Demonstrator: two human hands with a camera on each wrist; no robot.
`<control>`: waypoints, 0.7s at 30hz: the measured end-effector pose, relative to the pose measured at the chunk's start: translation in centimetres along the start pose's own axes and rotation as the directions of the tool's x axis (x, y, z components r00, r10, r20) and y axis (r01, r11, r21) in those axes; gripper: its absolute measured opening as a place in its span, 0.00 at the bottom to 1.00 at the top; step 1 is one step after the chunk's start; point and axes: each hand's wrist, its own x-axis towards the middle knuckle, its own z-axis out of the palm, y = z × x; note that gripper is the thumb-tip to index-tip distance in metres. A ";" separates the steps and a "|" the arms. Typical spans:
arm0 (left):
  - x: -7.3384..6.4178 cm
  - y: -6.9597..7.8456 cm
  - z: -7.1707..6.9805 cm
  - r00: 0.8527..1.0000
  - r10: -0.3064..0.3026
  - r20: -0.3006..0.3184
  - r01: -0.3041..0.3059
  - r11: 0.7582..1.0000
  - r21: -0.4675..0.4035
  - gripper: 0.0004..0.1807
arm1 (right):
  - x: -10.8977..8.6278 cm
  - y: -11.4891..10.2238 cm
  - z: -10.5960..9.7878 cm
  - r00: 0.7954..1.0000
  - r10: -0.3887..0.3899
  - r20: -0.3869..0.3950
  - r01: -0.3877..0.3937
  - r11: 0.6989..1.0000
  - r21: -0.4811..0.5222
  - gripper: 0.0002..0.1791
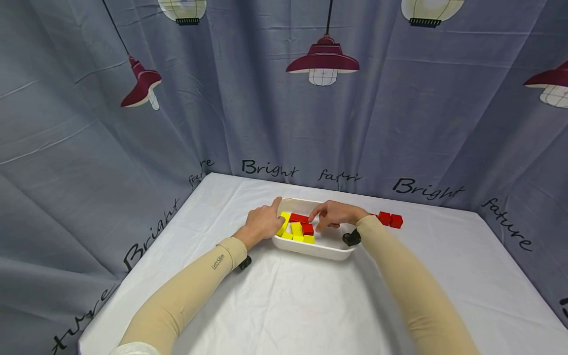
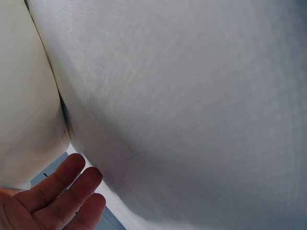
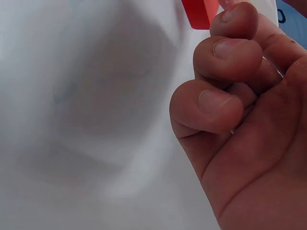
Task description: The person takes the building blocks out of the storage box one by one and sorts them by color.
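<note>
A white tray holds red and yellow blocks grouped in its left half. My left hand lies over the tray's left end, with one finger stretched along the rim at the far corner and its inner edge beside a tall yellow block. Three fingers extend loosely outside the tray wall in the left wrist view. Inside the tray, my right hand reaches its index finger to the right end of a long red block. Its other fingers are bent. A red cube sits just below that fingertip.
Several red blocks lie on the white tablecloth right of the tray, partly behind the right forearm. A grey curtain with printed lamps hangs along the far table edge. Dark cameras are strapped at both wrists.
</note>
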 end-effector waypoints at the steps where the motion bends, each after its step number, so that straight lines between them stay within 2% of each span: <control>1: 0.0 0.0 0.0 1.000 -0.001 0.001 0.001 1.000 0.001 0.37 | 0.1 0.0 0.0 1.000 0.001 0.000 -0.001 1.000 0.003 0.18; 21: -0.1 0.0 0.0 1.000 -0.002 -0.005 0.002 1.000 0.003 0.37 | 0.8 0.4 0.6 1.000 0.026 -0.004 -0.026 0.999 0.038 0.16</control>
